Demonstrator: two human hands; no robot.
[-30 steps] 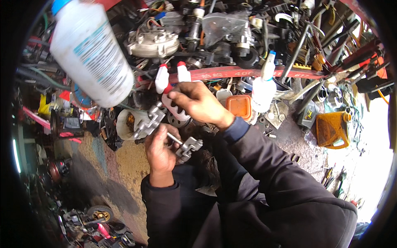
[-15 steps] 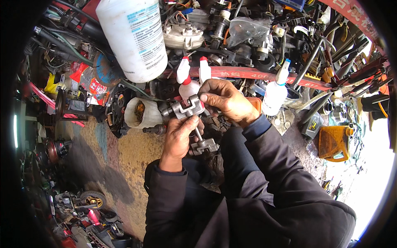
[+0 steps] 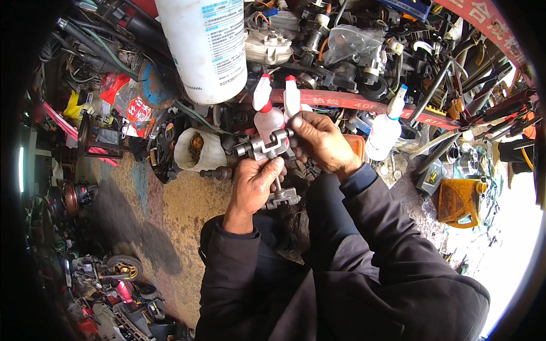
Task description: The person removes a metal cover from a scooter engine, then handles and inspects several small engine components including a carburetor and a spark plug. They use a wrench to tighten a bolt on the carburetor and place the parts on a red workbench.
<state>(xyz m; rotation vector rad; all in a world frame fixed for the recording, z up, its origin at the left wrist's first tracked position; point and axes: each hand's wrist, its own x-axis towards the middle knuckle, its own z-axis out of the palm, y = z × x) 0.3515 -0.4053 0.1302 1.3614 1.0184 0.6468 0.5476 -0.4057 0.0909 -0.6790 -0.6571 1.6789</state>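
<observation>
My left hand (image 3: pixel 250 190) grips a grey metal assembly (image 3: pixel 261 149) around its shaft, thumb just below the upper U-shaped bracket; a second bracket (image 3: pixel 282 198) is at the shaft's lower end. My right hand (image 3: pixel 325 146) is closed on the upper bracket's right end, thumb on its pin. Just behind the part stand two white spray bottles with red triggers (image 3: pixel 267 118), partly hidden by it and my right hand. A blue-topped white bottle (image 3: pixel 381 136) stands to the right, and an orange tub (image 3: pixel 355 145) is half hidden behind my right hand.
A large white container (image 3: pixel 202 51) is at upper left, a white bucket (image 3: pixel 193 148) below it. A red rail (image 3: pixel 364 103) crosses before piled parts. An amber jug (image 3: pixel 455 202) lies right. A wheel (image 3: pixel 128 265) with loose parts is at lower left, on the stained floor (image 3: pixel 187 227).
The assembly has turned, its shaft now more upright. My right hand has come onto the upper bracket's end from beside the spray bottles. The view has shifted, moving the large container rightward in frame.
</observation>
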